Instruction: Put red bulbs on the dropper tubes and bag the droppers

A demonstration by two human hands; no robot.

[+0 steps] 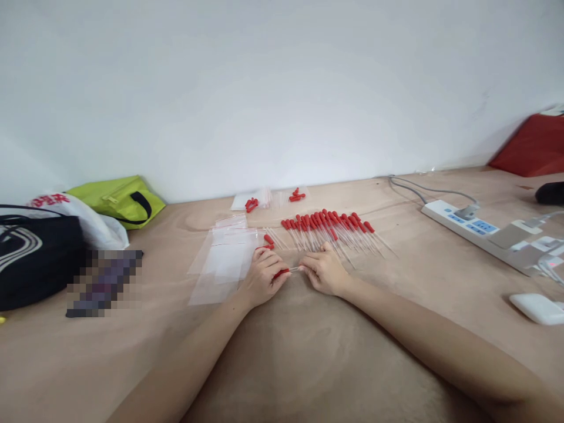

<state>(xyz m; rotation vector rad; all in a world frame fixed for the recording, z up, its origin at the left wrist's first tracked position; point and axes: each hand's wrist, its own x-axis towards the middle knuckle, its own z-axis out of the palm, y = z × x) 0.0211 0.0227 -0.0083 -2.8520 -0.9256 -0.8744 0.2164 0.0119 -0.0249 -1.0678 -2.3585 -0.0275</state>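
My left hand [263, 276] pinches the red rubber bulb [281, 272] of a dropper, and my right hand [325, 271] pinches the clear glass tube [294, 269] that joins it. Both hands rest on the wooden table [282, 352], fingers closed. Just behind them lies a row of several finished droppers with red bulbs [328, 224]. A few loose glass tubes and red bulbs [268, 239] lie to the left of that row. Clear zip bags [222, 258] are stacked by my left hand.
More red bulbs [252, 204] and small bags sit near the wall. At the left are a black bag [30, 258], a white bag and a green pouch [117, 200]. A white power strip [480, 229], cables, a white box [535, 307] and a red bag [531, 147] lie at the right.
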